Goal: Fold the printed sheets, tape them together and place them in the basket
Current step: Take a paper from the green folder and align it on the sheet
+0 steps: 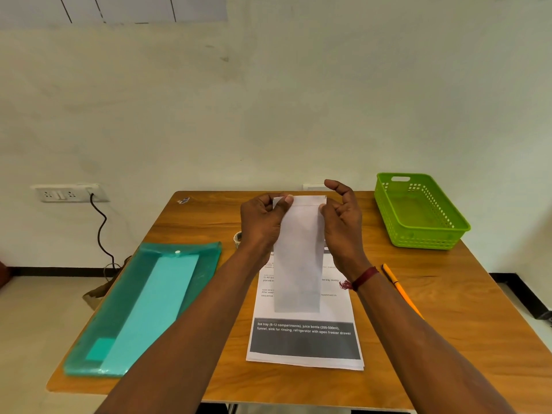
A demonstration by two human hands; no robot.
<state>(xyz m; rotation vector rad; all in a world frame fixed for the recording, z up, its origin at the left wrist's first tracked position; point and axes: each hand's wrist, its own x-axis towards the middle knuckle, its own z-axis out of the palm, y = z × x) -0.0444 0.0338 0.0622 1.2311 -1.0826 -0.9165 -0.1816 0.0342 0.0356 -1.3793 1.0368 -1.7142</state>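
Note:
A folded white sheet (298, 258), long and narrow, is held up above the table's middle. My left hand (263, 222) pinches its top left corner between thumb and fingers. My right hand (342, 222) pinches its right edge near the top, with the index finger curled above. Beneath it a stack of printed sheets (304, 342) lies flat, with a dark grey band of white text at the near end. The green plastic basket (418, 231) stands at the table's far right corner, with nothing inside. A roll of tape (238, 238) peeks out behind my left wrist.
A teal translucent folder (143, 306) lies on the table's left side. An orange pencil (400, 289) rests to the right of the sheets. A small wrapper (183, 200) sits at the far left corner. A wall socket (70, 194) with a black cable hangs left of the table.

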